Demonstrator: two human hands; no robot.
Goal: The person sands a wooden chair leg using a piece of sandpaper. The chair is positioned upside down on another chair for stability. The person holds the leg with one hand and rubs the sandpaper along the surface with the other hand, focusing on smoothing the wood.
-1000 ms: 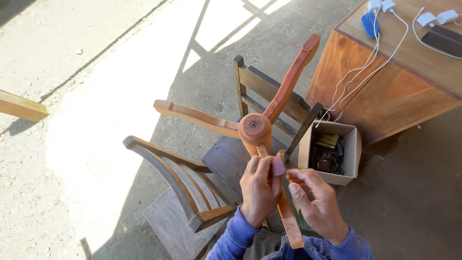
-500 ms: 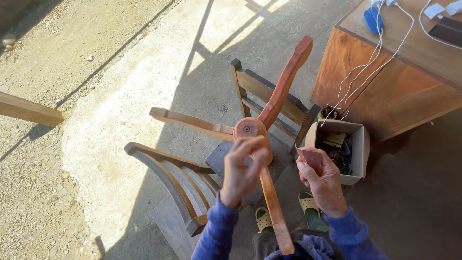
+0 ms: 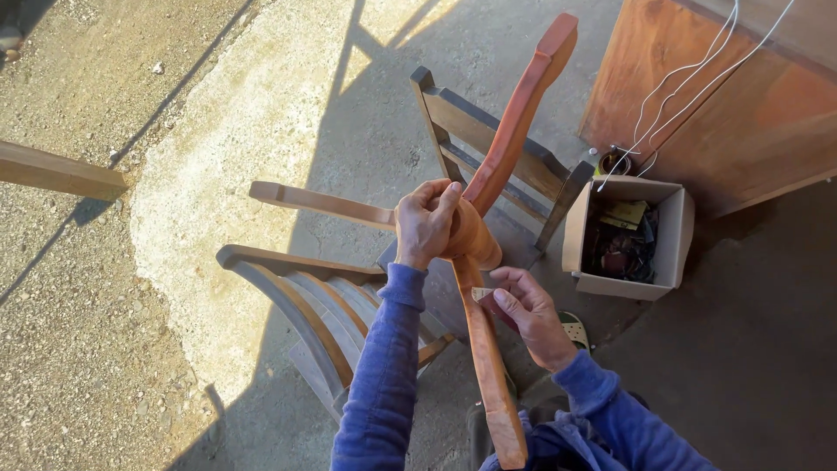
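Gripping the rounded hub of a reddish-brown, three-armed wooden piece (image 3: 475, 235), the left hand (image 3: 425, 222) wraps its fingers fully around the centre, steadying it above a grey slatted wooden chair (image 3: 301, 292). One arm of the piece points far and right, one left, and the near one runs down towards the person's lap, so its face lies within reach of the right hand (image 3: 527, 310). That hand pinches a small dark-red folded sheet (image 3: 486, 301) flat against the near arm's edge. An open cardboard box (image 3: 628, 235) of oddments sits to the right, beside an orange wooden cabinet (image 3: 724, 122).

Sunlit concrete floor (image 3: 261, 131), wood chair (image 3: 314, 296), cabinet (image 3: 724, 113)
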